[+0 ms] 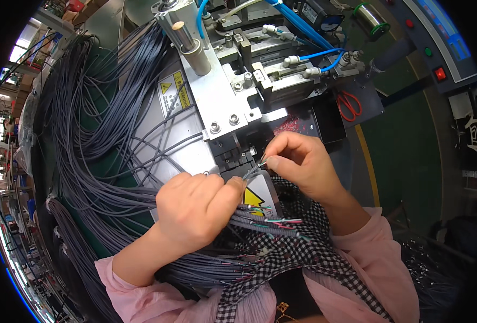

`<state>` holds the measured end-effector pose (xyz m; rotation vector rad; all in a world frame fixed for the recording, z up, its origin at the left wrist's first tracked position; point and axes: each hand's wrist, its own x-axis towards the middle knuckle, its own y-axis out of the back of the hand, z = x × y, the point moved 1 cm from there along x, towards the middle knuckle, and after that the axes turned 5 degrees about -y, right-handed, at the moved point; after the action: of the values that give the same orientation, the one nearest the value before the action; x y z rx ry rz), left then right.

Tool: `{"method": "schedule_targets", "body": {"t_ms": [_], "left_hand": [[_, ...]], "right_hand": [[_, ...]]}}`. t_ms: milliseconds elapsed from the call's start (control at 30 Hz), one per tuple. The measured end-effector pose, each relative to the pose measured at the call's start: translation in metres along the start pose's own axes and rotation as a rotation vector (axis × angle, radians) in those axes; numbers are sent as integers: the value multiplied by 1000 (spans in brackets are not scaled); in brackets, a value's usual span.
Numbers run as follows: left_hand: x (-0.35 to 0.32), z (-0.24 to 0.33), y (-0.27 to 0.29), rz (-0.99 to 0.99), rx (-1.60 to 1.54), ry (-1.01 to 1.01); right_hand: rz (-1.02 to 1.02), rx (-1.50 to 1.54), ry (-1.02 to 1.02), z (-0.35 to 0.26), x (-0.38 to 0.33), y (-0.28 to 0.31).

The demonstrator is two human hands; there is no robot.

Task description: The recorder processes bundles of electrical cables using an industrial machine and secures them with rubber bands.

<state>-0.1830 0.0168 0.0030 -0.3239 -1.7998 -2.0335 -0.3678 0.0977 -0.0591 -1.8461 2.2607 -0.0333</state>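
My left hand [198, 207] is closed round a dark grey cable [251, 171], whose ribbed end sticks out past the thumb. At that end, my right hand [303, 164] pinches the thin wires between thumb and forefinger. Both hands are just in front of the small black fixture [237, 160] of a metal machine. Below my left hand, several more cable ends [268, 222] with ribbed sleeves and bare coloured wires lie in a bunch. How far the held cable runs behind my left hand is hidden.
A large bundle of grey cables [95, 129] hangs over the left side. Metal cylinders with blue air hoses [324, 56] stand at the back. Red wire scraps [292, 125] lie beside a black bin [329, 121]. A solder spool [372, 21] and a control panel [437, 43] are at the right.
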Motion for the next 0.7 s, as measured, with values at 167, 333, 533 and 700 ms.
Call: {"method": "schedule_targets", "body": {"t_ms": [167, 333, 533, 700], "left_hand": [[2, -5, -13, -18, 95, 2], [4, -8, -22, -51, 138, 31], [4, -9, -26, -79, 125, 73], [3, -9, -26, -85, 121, 88]], "right_hand": [[129, -126, 29, 3, 6, -10], [174, -263, 45, 11, 11, -9], [213, -209, 67, 18, 15, -13], [244, -185, 41, 21, 16, -15]]}}
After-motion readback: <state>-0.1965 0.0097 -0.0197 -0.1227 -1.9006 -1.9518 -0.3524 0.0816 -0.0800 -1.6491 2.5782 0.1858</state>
